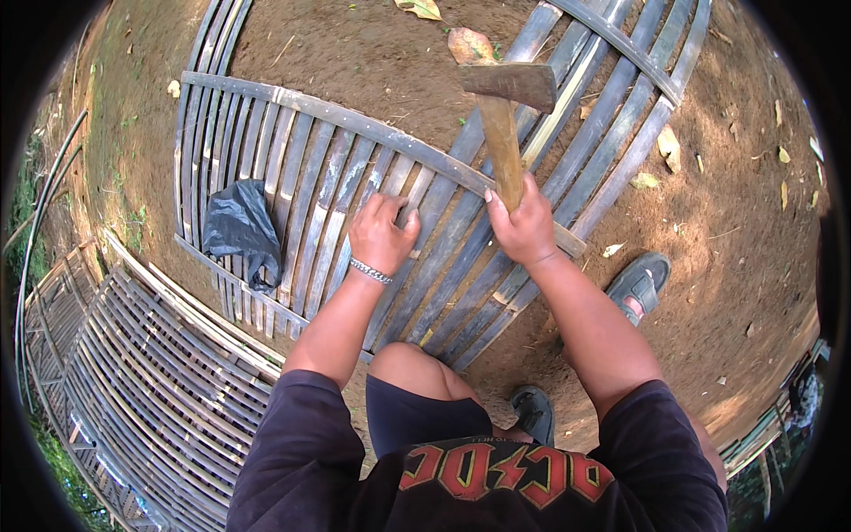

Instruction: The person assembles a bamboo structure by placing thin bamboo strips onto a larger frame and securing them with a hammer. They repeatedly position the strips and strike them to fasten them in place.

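Note:
My right hand (525, 226) is wrapped round the lower part of a wooden handle of a hatchet (501, 133). Its dark, worn metal head points up and away from me, raised over the slats. On the bamboo slat panel (301, 168), my left hand (381, 235) has its fingers curled down over a slat, with a chain bracelet at the wrist. The ends of those fingers are partly hidden. A crumpled black plastic bag (241, 232) lies on the panel, left of that hand. My bent knee (417, 372) is close to the panel's near edge.
A second slatted bamboo structure (168, 381) stands at the lower left. Long thin poles (44, 204) curve along the far left. Brown dirt ground (355, 44) surrounds the panel, with dry leaves (669, 149) scattered on it. My sandalled foot (640, 284) is on the right.

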Demonstrator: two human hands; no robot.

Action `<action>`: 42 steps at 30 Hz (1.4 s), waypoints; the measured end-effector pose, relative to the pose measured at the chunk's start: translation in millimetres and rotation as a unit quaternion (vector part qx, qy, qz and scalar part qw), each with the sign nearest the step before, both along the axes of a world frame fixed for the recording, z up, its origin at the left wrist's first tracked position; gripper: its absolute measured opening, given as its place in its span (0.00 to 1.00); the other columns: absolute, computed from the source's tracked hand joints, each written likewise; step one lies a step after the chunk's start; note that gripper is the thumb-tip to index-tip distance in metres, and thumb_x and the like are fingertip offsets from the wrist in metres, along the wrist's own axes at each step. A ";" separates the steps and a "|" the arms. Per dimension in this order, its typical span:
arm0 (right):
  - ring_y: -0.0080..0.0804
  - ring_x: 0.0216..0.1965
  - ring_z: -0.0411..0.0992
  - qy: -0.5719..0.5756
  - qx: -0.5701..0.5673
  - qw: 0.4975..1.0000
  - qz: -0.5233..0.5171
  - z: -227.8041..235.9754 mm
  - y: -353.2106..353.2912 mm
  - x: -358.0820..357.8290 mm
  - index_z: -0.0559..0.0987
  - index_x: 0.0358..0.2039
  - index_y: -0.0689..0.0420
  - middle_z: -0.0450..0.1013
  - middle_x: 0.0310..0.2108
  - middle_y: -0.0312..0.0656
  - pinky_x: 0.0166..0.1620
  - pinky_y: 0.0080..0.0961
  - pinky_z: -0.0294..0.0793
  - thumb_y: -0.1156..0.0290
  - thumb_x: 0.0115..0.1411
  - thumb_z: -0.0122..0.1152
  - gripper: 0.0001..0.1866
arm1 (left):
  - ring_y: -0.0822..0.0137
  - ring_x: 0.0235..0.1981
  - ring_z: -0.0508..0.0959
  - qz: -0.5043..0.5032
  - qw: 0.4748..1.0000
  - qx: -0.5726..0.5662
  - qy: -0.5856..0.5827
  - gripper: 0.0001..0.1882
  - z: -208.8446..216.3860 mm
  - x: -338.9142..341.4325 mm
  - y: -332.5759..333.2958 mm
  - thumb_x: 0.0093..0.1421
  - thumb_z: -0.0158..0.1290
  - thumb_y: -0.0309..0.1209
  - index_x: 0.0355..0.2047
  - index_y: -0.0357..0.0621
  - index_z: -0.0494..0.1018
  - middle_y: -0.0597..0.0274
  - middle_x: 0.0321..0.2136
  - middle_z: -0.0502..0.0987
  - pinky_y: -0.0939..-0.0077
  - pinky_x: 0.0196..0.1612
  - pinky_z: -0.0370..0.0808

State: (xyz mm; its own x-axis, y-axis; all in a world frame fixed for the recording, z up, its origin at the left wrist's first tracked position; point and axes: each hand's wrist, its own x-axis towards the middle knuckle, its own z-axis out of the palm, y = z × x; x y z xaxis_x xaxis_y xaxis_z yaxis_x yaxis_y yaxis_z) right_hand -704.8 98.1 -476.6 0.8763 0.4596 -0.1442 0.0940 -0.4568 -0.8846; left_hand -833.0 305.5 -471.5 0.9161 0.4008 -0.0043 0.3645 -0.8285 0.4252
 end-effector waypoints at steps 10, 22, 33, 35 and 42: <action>0.62 0.35 0.79 0.009 -0.008 1.000 0.004 1.1 0.2 -0.5 0.72 0.50 0.60 0.79 0.34 0.58 0.38 0.48 0.79 0.66 0.64 0.64 0.18 | 0.61 0.26 0.79 0.001 1.000 -0.005 0.009 0.10 -2.7 -2.2 3.9 0.51 0.67 0.30 0.35 0.45 0.82 0.61 0.31 0.79 0.66 0.32 0.78; 0.62 0.34 0.78 -0.008 0.004 1.000 -0.005 -0.6 1.6 -2.4 0.72 0.48 0.61 0.78 0.32 0.58 0.36 0.48 0.77 0.67 0.64 0.66 0.17 | 0.59 0.31 0.79 0.043 0.997 -0.058 -0.032 0.15 4.2 -10.1 -3.3 0.51 0.69 0.28 0.40 0.43 0.81 0.59 0.34 0.79 0.64 0.38 0.76; 0.62 0.32 0.78 0.039 0.006 0.999 -0.015 -12.3 -0.3 -5.1 0.72 0.47 0.62 0.77 0.30 0.55 0.34 0.46 0.76 0.68 0.63 0.67 0.17 | 0.51 0.49 0.75 0.054 0.984 -0.038 -0.164 0.26 -7.7 17.6 -14.1 0.53 0.65 0.27 0.54 0.43 0.77 0.53 0.45 0.76 0.57 0.53 0.71; 0.61 0.32 0.78 0.033 0.002 0.999 -0.009 -13.0 0.0 -5.5 0.72 0.47 0.62 0.77 0.30 0.55 0.34 0.45 0.76 0.69 0.63 0.67 0.18 | 0.51 0.51 0.75 0.033 0.985 -0.025 -0.166 0.28 -13.1 25.2 -4.3 0.52 0.64 0.28 0.55 0.44 0.76 0.53 0.46 0.76 0.54 0.57 0.69; 0.32 0.21 0.77 -0.050 -0.017 0.999 0.013 -19.5 -2.8 -4.9 0.70 0.44 0.61 0.76 0.20 0.38 0.28 0.30 0.75 0.71 0.67 0.62 0.11 | 0.54 0.45 0.80 0.022 0.969 -0.140 -0.201 0.16 -7.1 46.6 0.5 0.59 0.60 0.24 0.48 0.43 0.82 0.55 0.42 0.81 0.64 0.52 0.75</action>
State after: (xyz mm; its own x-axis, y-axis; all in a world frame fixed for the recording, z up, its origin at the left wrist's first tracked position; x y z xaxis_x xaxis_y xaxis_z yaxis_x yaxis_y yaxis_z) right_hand -709.8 95.3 -496.1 0.8747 0.4791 -0.0731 0.1933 -0.4832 -0.8539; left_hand -786.4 306.0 -478.7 0.8488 0.4736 0.2348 0.1549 -0.6475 0.7461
